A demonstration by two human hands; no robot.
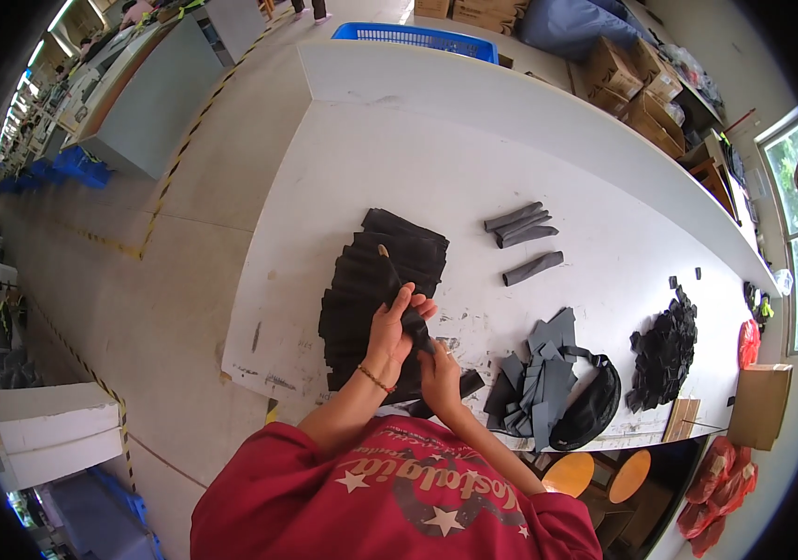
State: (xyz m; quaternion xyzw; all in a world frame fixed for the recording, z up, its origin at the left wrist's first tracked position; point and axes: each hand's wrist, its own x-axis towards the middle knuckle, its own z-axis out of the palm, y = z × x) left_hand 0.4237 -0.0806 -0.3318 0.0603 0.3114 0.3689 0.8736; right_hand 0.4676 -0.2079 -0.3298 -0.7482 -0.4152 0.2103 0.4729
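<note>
White worktable (371, 149): a raised white panel (548, 107) bounds its far side, with a blue plastic basket (415, 42) beyond.
Right half: grey fabric pieces (548, 373) lie heaped, a black pouch (593, 411) just beside them; farther right is a heap of small black pieces (665, 350), near a wooden board (682, 420).
In the way: the left hand (389, 329) and right hand (439, 373) hide part of the black fabric stack (347, 280).
Counts: four rolled grey pieces (532, 269), three clustered and one apart, nearer the person; two round stool tops (570, 473) below the table's near edge; one pouch, one board, one basket. The heaped pieces overlap too much to count.
Black fabric strip (415, 327): held above the stack, between the two hands; its long axis slants from far left to near right, one end toward the far side.
Left fingers: curled round the strip, thumb up along it.
Right fingers: pinching its nearer part; the undersides are hidden.
</note>
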